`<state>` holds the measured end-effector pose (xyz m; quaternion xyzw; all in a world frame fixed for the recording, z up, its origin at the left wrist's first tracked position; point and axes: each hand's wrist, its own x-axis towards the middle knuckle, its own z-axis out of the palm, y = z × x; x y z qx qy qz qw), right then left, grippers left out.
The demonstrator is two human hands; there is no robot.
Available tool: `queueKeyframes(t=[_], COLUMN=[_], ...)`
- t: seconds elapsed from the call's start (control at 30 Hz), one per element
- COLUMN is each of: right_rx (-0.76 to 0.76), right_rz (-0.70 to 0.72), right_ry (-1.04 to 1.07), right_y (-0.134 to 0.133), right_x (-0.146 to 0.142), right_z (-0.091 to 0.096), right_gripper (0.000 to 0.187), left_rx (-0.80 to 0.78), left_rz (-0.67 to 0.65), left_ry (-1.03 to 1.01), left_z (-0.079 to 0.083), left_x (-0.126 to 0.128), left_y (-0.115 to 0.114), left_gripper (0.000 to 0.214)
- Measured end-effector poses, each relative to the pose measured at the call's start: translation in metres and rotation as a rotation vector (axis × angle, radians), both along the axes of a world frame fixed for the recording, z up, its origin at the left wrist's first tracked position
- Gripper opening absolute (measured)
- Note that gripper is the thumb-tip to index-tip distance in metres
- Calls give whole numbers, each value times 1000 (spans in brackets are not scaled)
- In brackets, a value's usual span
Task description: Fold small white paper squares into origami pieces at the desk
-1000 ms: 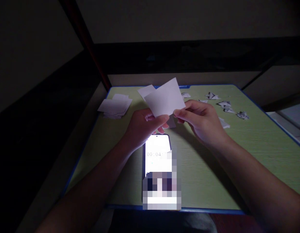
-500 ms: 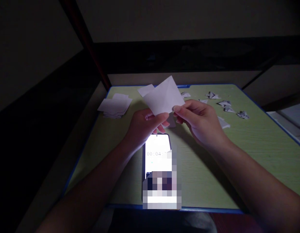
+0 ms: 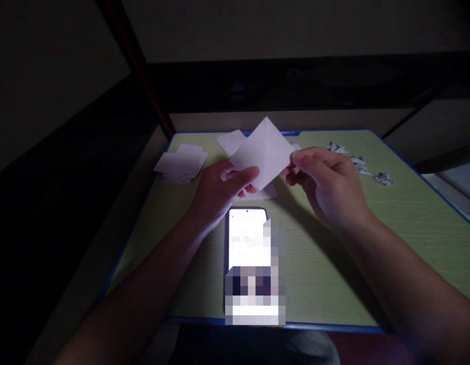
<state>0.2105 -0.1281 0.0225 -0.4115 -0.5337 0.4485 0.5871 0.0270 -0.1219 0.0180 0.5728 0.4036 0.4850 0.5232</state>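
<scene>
A white sheet of paper (image 3: 264, 152), with a faint crease down its middle, is held up over the table with one corner pointing away from me. My left hand (image 3: 228, 187) pinches its lower left side, thumb on top and fingers beneath. At the right corner, my right hand (image 3: 328, 182) has the paper between thumb and fingers. Under the hands, another piece of white paper (image 3: 266, 192) lies on the table, partly covered. A lit phone (image 3: 247, 253) showing a timer lies below my hands; its lower part is pixelated.
Stacked white papers (image 3: 182, 163) lie at the left of the green table (image 3: 334, 284). Another loose sheet (image 3: 229, 142) is behind the held paper. Several small folded paper pieces (image 3: 383, 178) with dark markings sit at the right. White objects (image 3: 453, 190) stand beyond the right edge.
The paper has turned so its corner points straight away from me. My right hand has moved right to the paper's right corner; my left hand keeps its hold near the lower left side.
</scene>
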Motion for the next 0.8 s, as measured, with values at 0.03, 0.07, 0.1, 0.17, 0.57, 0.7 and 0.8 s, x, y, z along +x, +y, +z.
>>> queueKeyframes(t=[0.03, 0.07, 0.1, 0.17, 0.57, 0.7, 0.8], right_rx=[-6, -12, -19, -27, -51, -86, -79], right_rz=[-23, -50, -77, -107, 9, 92, 88], right_ry=[36, 69, 95, 105, -69, -178, -138], right_y=[1, 2, 3, 4, -1, -3, -3], right_x=[1, 1, 2, 1, 2, 1, -1], right_z=[1, 2, 2, 2, 2, 4, 3], right_gripper=[18, 18, 18, 16, 16, 17, 16], left_rx=[-3, -6, -8, -15, 14, -21, -34], left_rz=[-5, -6, 0, 21, 1, 3, -3], left_ry=[-4, -10, -18, -25, -11, -36, -63], left_z=[0, 0, 1, 1, -1, -5, -7], left_x=[0, 0, 0, 0, -3, -3, -1], left_y=[0, 0, 0, 0, 2, 4, 4], left_gripper=[23, 23, 22, 22, 30, 28, 25])
